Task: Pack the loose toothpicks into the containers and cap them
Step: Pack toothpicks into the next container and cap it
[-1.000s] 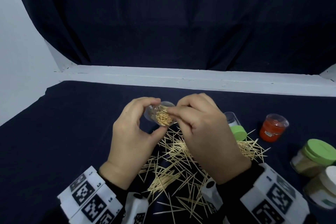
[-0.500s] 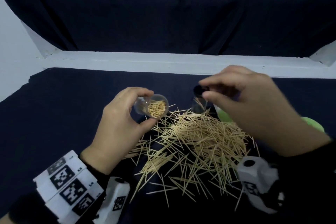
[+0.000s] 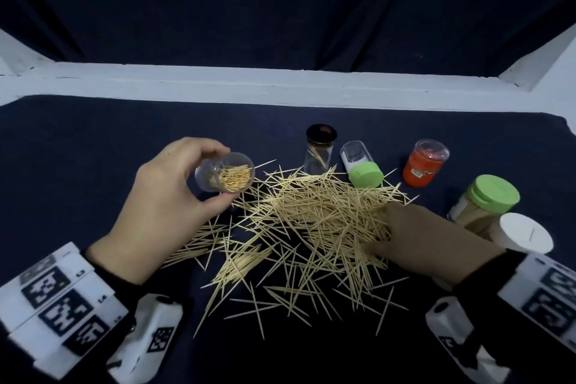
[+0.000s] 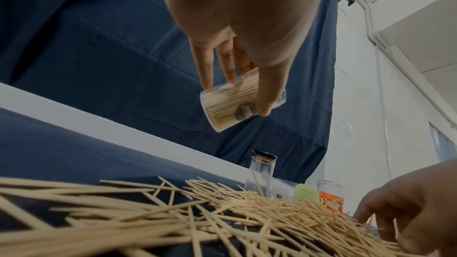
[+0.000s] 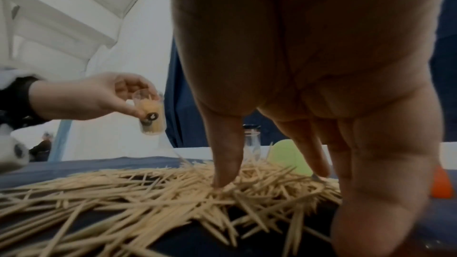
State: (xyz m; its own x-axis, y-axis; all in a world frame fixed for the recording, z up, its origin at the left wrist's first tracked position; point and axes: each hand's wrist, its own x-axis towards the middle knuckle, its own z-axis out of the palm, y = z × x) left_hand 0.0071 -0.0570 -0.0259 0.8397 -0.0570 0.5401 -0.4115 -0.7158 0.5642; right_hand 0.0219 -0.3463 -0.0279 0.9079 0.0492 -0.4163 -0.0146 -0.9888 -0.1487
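Left hand (image 3: 156, 206) held above the table (image 3: 78, 150), thumb and fingers curled around a small clear plastic container (image 3: 225, 175), cylindrical, tilted on its side with the open mouth facing the camera and packed with toothpicks. Left wrist view adds a round dark label on the container wall, unseen from the head view. Centre: loose toothpicks (image 3: 299, 227), thin pale wooden slivers with pointed ends, lying in a tangled heap on dark blue cloth. Behind the heap, a clear glass bottle (image 3: 320, 148) with a black cap, upright, a few sticks inside; beside it a clear tube with green cap (image 3: 361, 168), tilted. Right hand (image 3: 427, 240) rests on the heap's right edge; right wrist view shows straight fingers spread, tips pressing into the sticks, gripping nothing. Further right: orange jar (image 3: 424, 162), green-lidded jar (image 3: 486, 199), white-lidded jar (image 3: 523, 234)
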